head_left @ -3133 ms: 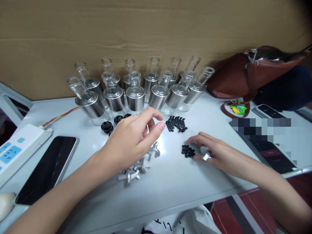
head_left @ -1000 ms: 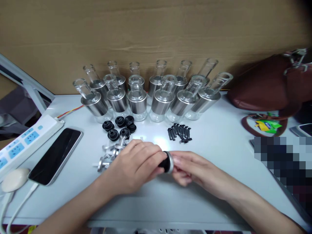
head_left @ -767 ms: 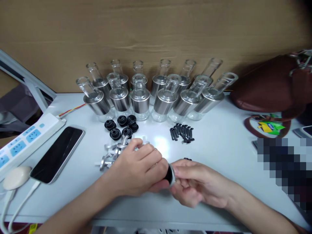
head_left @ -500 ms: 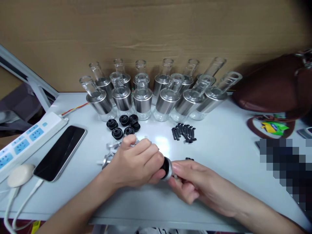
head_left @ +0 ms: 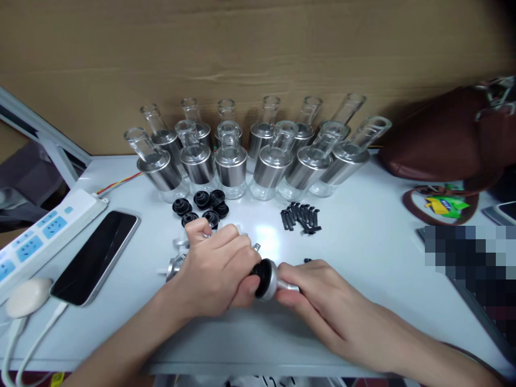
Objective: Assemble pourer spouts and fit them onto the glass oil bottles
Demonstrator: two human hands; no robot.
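Over the front middle of the table, both hands hold one small assembly: a black stopper joined to a round silver cap with a metal spout. My left hand is closed around the black stopper, whose far end is hidden in the fingers. From the right, my right hand pinches the metal spout, its tip poking out between thumb and fingers. Partly behind my left hand lie silver metal parts. Beyond it several black ribbed stoppers sit in a cluster.
Glass bottles with steel sleeves stand in two rows at the back. Small black pieces lie in front of them. A power strip, phone and white charger are left; a brown bag and snack packet are right.
My right hand has shifted its grip on the spout, turning so its back shows more; the spout's tip is now visible. The whole scene has slid slightly left in view.
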